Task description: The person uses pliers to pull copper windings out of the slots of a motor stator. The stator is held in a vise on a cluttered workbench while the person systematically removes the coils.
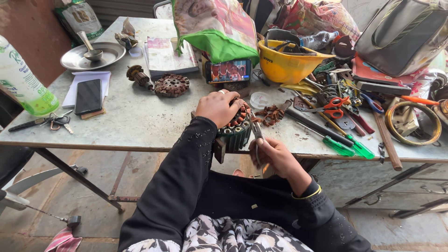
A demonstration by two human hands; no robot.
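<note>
Two hands are working at the near table (140, 126) edge: left hand (218, 108), fingers curled, is gripping a ribbed round stator (235, 128) with coppery windings; right hand (273, 156) is pinching metal pliers (256, 130) against it.

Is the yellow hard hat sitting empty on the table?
No, the hard hat lies upside down on the table with dark tools resting inside it.

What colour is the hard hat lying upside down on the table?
Yellow; the hard hat shows clearly in the head view, with tools inside it.
</note>
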